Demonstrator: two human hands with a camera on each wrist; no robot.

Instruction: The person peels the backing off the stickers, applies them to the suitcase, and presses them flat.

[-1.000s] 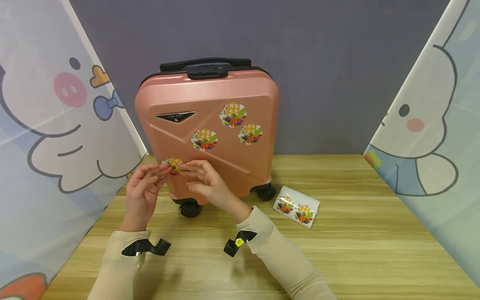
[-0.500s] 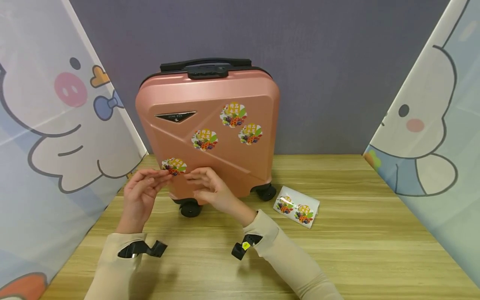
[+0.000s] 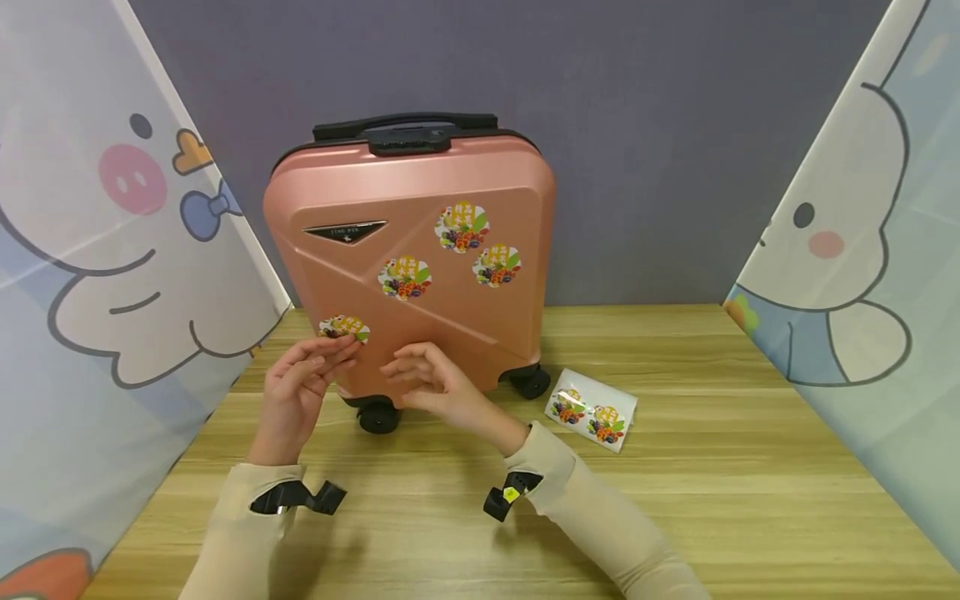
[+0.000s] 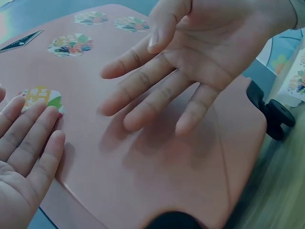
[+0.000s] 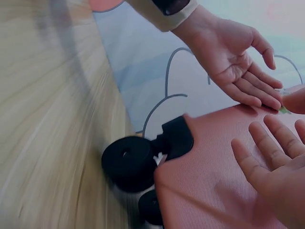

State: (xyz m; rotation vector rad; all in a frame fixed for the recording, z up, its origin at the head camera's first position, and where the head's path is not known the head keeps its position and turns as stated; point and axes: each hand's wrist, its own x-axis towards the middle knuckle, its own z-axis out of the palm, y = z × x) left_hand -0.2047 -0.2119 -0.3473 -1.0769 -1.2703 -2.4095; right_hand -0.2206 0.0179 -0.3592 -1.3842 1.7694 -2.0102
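Head view: straight-fingered left hand [image 3: 295, 390] touches a sticker [image 3: 346, 324]; right hand [image 3: 444, 390] hovers spread, empty.

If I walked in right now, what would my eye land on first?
Most likely the pink suitcase, standing upright on the wooden table before a grey backdrop. Next, perhaps, the round fruit stickers on its front, the lowest one partly covered by the fingers of the left hand. To the suitcase's right lies a white sheet bearing two more.
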